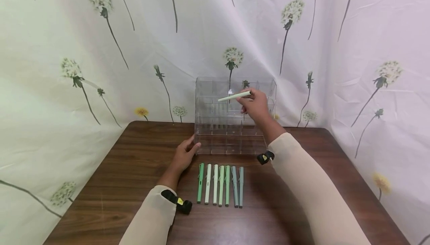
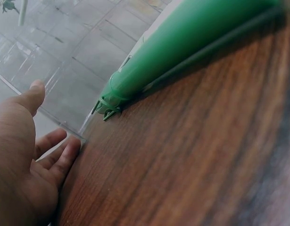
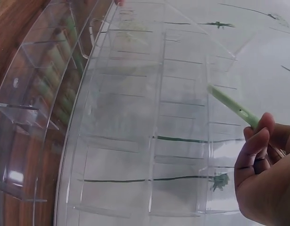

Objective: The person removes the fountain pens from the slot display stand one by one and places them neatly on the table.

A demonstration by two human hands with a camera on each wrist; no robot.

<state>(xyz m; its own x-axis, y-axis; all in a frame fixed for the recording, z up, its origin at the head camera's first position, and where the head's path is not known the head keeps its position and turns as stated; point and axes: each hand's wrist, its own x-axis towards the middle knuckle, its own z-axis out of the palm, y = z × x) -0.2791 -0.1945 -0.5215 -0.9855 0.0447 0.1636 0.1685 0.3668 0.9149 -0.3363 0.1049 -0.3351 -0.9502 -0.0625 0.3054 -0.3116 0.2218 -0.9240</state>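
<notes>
My right hand [image 1: 256,105] pinches a pale green pen [image 1: 231,97] in front of the upper tiers of a clear compartment organizer [image 1: 215,149]. In the right wrist view, the pen [image 3: 234,107] sticks out from the thumb and fingertips, apart from the dividers. At the organizer's lower left side is my left hand [image 1: 183,156], its fingers fairly straight; the left wrist view shows the fingertips [image 2: 71,148] at the bottom edge. Nearer me lies a row of capped pens: a dark green one [image 1: 200,183], two whitish ones [image 1: 208,183], two light green ones [image 1: 221,185] and two grey-blue ones [image 1: 241,187].
The organizer stands toward the back of a brown wooden table [image 1: 134,185]. A white curtain [image 1: 201,43] printed with dandelions hangs close behind it and along both sides. Dark wrist cameras [image 1: 265,157] are strapped over the beige sleeves.
</notes>
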